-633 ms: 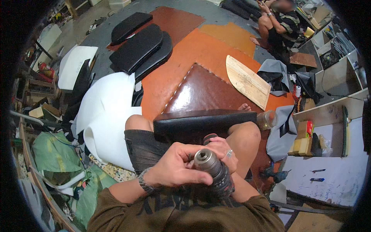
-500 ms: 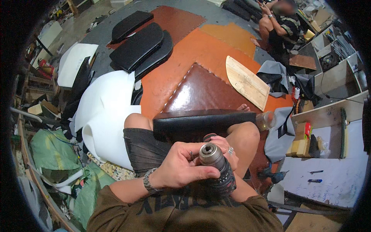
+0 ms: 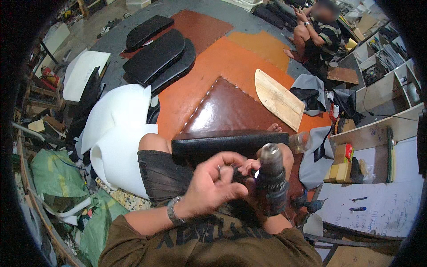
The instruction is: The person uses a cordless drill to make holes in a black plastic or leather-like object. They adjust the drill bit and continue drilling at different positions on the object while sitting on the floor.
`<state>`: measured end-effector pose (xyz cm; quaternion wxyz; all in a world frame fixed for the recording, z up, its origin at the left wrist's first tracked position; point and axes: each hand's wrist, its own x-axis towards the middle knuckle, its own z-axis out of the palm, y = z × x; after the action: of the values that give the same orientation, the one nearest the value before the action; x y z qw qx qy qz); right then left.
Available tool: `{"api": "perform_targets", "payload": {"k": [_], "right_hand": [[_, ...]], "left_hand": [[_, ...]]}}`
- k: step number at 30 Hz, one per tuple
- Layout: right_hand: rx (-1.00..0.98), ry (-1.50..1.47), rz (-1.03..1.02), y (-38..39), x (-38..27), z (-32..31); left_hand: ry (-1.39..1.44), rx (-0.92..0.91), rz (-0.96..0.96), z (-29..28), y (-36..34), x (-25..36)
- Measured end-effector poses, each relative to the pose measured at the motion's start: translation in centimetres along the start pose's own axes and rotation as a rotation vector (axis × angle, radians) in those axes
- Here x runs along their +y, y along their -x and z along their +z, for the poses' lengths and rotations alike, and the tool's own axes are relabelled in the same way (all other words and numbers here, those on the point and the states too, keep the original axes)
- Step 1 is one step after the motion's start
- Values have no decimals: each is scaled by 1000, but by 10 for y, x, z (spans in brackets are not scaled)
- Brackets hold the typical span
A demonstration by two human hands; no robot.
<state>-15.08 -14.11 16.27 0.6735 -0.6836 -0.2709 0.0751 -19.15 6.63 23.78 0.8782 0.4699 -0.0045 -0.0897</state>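
Note:
In front of my chest my right hand (image 3: 251, 168) grips a dark cordless drill (image 3: 275, 180), its silver chuck pointing up and away. The drill hides most of that hand. Just left of it, apart from the chuck, is my left hand (image 3: 213, 180), with a watch on the wrist. Its fingers are curled and partly blurred, and a thin dark bit of something shows between them, too small to name. A black padded panel (image 3: 222, 143) lies across my lap, beyond both hands.
White foam sheets (image 3: 118, 115) stand at my left, beside green sacks (image 3: 58, 173). Black padded panels (image 3: 155, 55) and a curved wooden board (image 3: 280, 100) lie on the floor sheets ahead. A clear jar (image 3: 300, 142) is by my right knee. Another person (image 3: 320, 35) sits far right.
The drill has moved right and tilted away, out of my left hand's fingers. My left hand has come off the chuck, its fingers curling.

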Motion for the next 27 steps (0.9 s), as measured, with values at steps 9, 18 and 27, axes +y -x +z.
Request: {"api": "perform_targets", "payload": {"k": [9, 18, 27], "right_hand": [[52, -504, 421, -4, -40, 25], [165, -184, -282, -23, -6, 29], [73, -740, 569, -12, -24, 24]], "left_hand": [[40, -290, -65, -3, -8, 16], [295, -25, 125, -3, -10, 41], [350, -150, 136, 3, -12, 39]]}}
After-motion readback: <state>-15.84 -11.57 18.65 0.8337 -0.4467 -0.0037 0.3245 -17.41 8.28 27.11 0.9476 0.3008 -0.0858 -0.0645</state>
